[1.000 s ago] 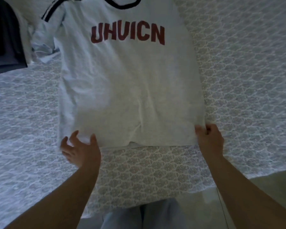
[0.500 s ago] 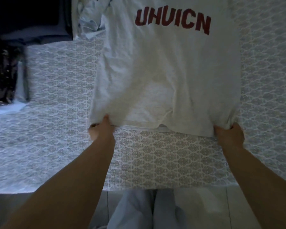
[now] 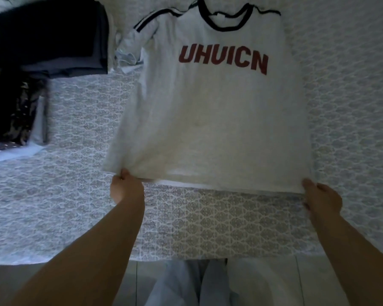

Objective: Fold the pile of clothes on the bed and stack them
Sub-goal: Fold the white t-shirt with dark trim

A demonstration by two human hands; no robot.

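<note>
A white T-shirt with red letters "UHUICN" and a dark collar lies front up on the patterned bedspread, collar away from me. Its right side looks folded under; the left sleeve with dark stripes sticks out at the upper left. My left hand pinches the hem's left corner. My right hand grips the hem's right corner. The hem is pulled taut between both hands.
A stack of folded dark clothes sits at the far left of the bed. Below it lies a dark patterned garment on light cloth. The bed's near edge runs across the bottom, with pale floor and my legs beneath.
My left hand, open beside the hem a second ago, now pinches its left corner. Both hands have drawn the hem straight, and more of the shirt's collar is in view.
</note>
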